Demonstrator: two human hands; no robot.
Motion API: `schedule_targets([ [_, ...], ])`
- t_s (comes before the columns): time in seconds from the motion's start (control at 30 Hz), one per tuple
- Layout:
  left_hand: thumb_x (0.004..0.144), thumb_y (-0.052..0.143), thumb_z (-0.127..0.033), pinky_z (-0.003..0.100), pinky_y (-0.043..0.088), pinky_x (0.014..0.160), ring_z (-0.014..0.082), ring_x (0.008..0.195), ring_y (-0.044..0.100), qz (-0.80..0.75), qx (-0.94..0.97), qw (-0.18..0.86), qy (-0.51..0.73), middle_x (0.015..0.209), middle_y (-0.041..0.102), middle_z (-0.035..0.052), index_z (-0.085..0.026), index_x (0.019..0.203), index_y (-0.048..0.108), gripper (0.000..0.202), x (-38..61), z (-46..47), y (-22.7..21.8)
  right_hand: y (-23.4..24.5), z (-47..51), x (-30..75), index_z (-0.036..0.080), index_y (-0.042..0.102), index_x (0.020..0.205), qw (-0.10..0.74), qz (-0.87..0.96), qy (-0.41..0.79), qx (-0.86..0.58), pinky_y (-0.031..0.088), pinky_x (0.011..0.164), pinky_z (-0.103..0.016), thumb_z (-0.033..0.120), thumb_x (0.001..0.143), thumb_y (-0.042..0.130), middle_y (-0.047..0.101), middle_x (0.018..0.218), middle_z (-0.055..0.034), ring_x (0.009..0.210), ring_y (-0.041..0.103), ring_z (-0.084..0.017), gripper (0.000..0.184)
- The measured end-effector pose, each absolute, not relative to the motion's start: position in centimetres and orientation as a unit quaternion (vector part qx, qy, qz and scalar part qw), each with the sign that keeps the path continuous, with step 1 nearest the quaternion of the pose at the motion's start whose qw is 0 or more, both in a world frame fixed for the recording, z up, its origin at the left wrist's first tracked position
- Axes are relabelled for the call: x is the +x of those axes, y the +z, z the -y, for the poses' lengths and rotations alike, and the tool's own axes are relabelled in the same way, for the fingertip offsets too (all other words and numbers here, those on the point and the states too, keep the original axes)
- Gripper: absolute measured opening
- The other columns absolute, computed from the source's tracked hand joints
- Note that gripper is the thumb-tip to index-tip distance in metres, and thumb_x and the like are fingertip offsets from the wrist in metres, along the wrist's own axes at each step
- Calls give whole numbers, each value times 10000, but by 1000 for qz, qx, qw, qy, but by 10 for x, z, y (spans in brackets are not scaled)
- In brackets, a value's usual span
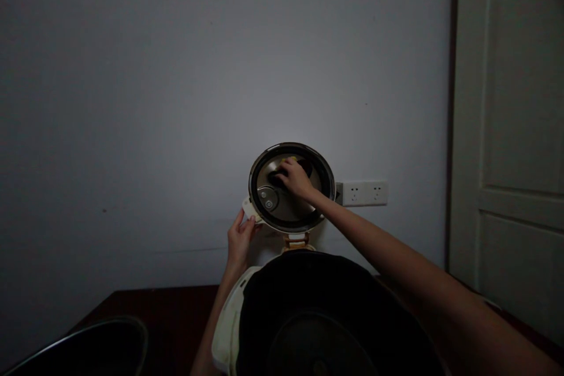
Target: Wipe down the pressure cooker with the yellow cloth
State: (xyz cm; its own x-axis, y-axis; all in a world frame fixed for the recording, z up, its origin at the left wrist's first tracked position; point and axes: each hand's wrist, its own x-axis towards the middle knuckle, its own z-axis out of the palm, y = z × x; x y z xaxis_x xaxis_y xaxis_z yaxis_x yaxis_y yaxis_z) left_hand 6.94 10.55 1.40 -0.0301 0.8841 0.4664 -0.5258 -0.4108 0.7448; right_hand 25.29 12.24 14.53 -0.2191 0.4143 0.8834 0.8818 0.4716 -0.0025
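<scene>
A pressure cooker stands in front of me with its round lid (291,211) raised upright on the hinge (296,241). My left hand (240,241) grips the white tab (250,209) on the lid's left edge, thumb and fingers around it. Against the metal inner face of the lid, my right hand (294,177) is closed on a small sponge, dark with a bit of yellow showing; the fingers cover most of it. Below, the cooker's dark, wide pot body (326,299) is uncovered, and its white side handle (231,323) shows on the left.
A dark pan or pot (88,346) sits at the lower left on the dark red table (176,305). The pale wall (176,100) rises right behind the lid. Wall sockets (365,193) are just right of the lid, and a door (515,147) stands farther right.
</scene>
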Motion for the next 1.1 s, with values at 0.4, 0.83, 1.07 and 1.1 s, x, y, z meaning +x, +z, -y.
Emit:
schedule_targets([
  [0.4, 755, 696, -230, 297, 557, 776, 188, 868, 688, -188, 474, 512, 691, 1091, 699, 125, -115, 1328, 500, 616, 69, -107, 13, 165, -125, 219, 148, 685, 803, 238, 876, -257, -331, 436, 759, -260, 102, 761, 691, 605, 930, -45, 825, 567, -158, 63],
  [0.83, 725, 719, -268, 272, 557, 732, 172, 824, 681, -174, 477, 513, 692, 1080, 700, 116, -117, 1287, 537, 609, 70, -107, 14, 183, -120, 244, 163, 613, 1030, 264, 756, -385, -458, 443, 794, -288, 130, 866, 534, 542, 1122, -100, 1013, 521, -212, 185],
  [1.07, 729, 713, -272, 266, 555, 718, 163, 803, 680, -188, 483, 507, 689, 1089, 695, 124, -118, 1292, 535, 610, 69, -107, 15, 178, -107, 266, 192, 569, 1095, 244, 692, -423, -532, 457, 700, -265, 167, 924, 440, 534, 1147, -103, 1019, 523, -223, 216],
  [1.1, 728, 715, -276, 267, 554, 716, 164, 799, 682, -189, 485, 506, 688, 1087, 696, 128, -117, 1298, 529, 621, 69, -107, 15, 175, -104, 269, 187, 558, 1109, 240, 682, -424, -545, 459, 691, -266, 161, 924, 432, 526, 1161, -112, 1030, 518, -230, 226],
])
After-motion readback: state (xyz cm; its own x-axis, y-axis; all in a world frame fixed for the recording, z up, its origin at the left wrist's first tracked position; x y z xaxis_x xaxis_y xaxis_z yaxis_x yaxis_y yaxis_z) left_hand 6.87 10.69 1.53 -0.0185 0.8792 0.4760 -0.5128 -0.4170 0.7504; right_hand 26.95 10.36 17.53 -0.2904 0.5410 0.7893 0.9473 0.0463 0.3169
